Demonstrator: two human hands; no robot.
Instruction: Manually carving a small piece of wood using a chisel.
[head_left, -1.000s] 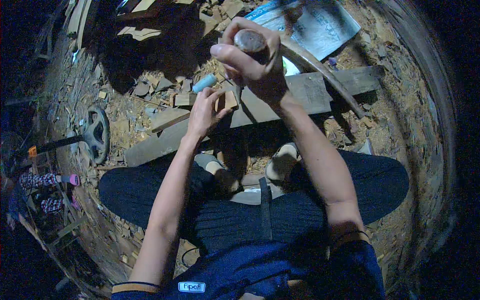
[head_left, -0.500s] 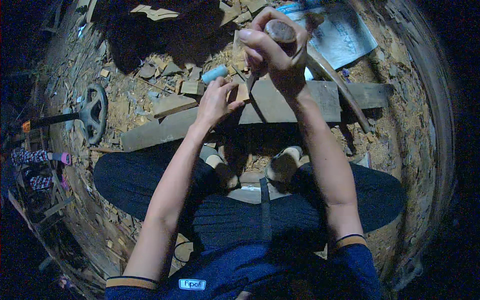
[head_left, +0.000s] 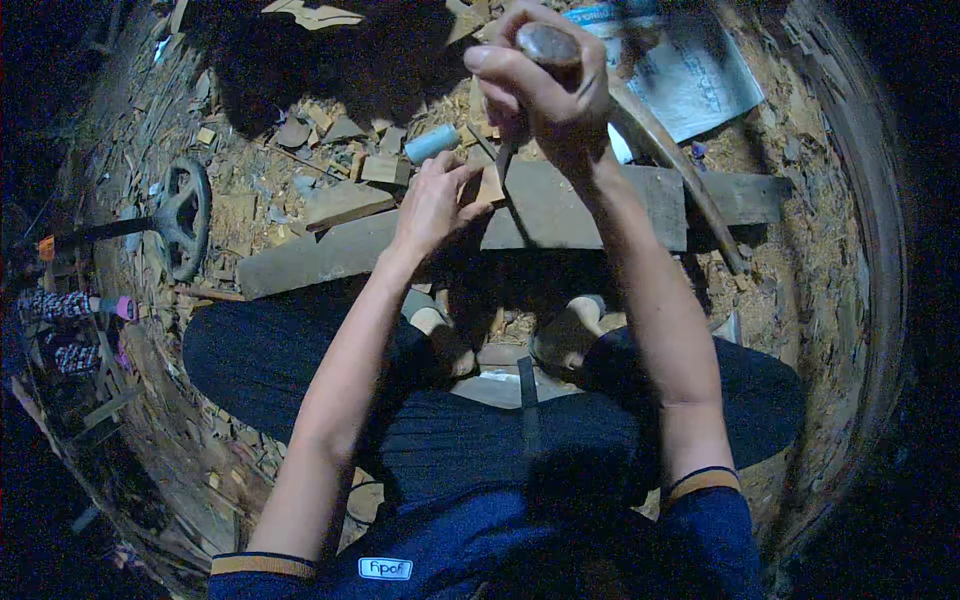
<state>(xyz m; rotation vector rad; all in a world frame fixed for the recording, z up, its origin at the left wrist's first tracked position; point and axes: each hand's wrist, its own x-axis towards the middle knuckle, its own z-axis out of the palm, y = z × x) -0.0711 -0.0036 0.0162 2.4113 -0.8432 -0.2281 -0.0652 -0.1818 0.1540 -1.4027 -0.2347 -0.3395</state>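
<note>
My right hand [head_left: 545, 85] is wrapped round the handle of a chisel [head_left: 504, 160], whose rounded butt faces up and whose narrow dark blade points down. The blade's lower part stands against the right edge of a small pale wood block [head_left: 490, 186]. My left hand [head_left: 438, 203] grips that block between thumb and fingers on a thick wooden board [head_left: 570, 215] lying across in front of my feet. Most of the blade's tip is hard to make out in the shadow. Just beyond my left fingers lies a light blue cylinder [head_left: 432, 144].
A long curved wooden handle [head_left: 690, 185] leans over the board at right. Beyond it is a blue-and-white sack [head_left: 690, 85]. Wood offcuts [head_left: 385, 169] and chips litter the ground. At left stands a wheel with spokes [head_left: 184, 220]; a cut wooden shape [head_left: 312, 14] lies at the far side.
My right hand and the chisel's butt have shifted slightly away and to the left. My left hand keeps its hold on the wood block, nearly still.
</note>
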